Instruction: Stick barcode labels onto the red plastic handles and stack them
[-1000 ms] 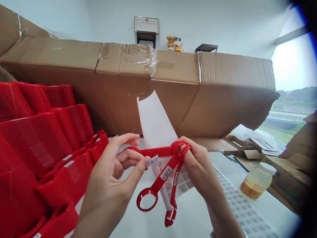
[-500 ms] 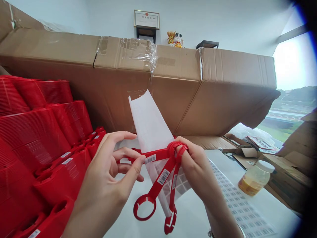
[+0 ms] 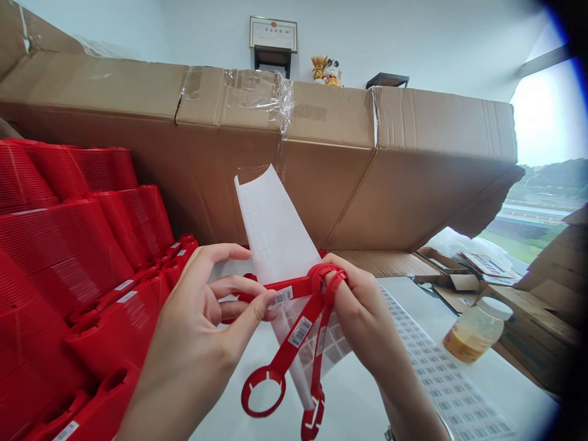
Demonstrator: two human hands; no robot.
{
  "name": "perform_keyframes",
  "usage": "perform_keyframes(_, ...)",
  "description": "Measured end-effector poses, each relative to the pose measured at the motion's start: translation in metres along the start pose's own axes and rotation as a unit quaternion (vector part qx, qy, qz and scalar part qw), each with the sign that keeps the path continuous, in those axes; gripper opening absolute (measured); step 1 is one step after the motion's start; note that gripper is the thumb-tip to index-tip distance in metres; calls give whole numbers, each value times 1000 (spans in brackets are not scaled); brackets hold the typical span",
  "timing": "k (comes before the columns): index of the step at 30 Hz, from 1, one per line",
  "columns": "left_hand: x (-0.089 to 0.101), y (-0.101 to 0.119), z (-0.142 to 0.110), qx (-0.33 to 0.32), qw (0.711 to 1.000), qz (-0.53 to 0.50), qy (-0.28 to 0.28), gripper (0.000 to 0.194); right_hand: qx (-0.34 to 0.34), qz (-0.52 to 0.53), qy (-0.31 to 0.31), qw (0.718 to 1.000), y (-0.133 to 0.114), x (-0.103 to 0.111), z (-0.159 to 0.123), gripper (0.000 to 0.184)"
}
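Pale wall (image 3: 206, 33), one long brown cardboard barrier (image 3: 321, 177), one white desk (image 3: 353, 404), red plastic stacks (image 3: 64, 245) at left. Above the desk, the right hand (image 3: 362, 312) grips three red ring-ended plastic straps (image 3: 285, 355); the half-open left hand (image 3: 206, 331) thumbs one white barcode label (image 3: 283, 296).

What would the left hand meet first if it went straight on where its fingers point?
The left hand would likely meet the labelled red strap at its thumb tip, then the right hand; depth is unclear.
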State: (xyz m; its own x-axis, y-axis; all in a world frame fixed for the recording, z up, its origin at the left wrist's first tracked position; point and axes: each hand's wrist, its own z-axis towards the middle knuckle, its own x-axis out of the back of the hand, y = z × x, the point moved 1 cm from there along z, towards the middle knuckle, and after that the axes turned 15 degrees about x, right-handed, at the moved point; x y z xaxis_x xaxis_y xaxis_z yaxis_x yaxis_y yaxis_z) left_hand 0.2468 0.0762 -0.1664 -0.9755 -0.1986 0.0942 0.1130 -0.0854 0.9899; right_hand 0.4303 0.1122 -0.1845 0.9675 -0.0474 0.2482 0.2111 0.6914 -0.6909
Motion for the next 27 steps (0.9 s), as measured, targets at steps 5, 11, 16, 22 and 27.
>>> perform_keyframes(5,-1,-1,1,7,1000,-9,-11,42,13,-2,2,1000,-2,-1,-1,28)
perform_keyframes(11,0,0,2,1,1000,-3,-11,40,20,2,0,1000,-3,-1,-1,28)
perform_keyframes(16,-1,0,3,2,1000,3,-11,41,18,0,1,1000,-2,-1,-1,29)
perform_keyframes(22,-1,0,4,-8,1000,1,-10,39,27,5,1,1000,-3,0,-1,29)
perform_keyframes(27,-2,-1,4,-13,1000,6,0,40,29,-3,5,1000,-5,-1,-2,29)
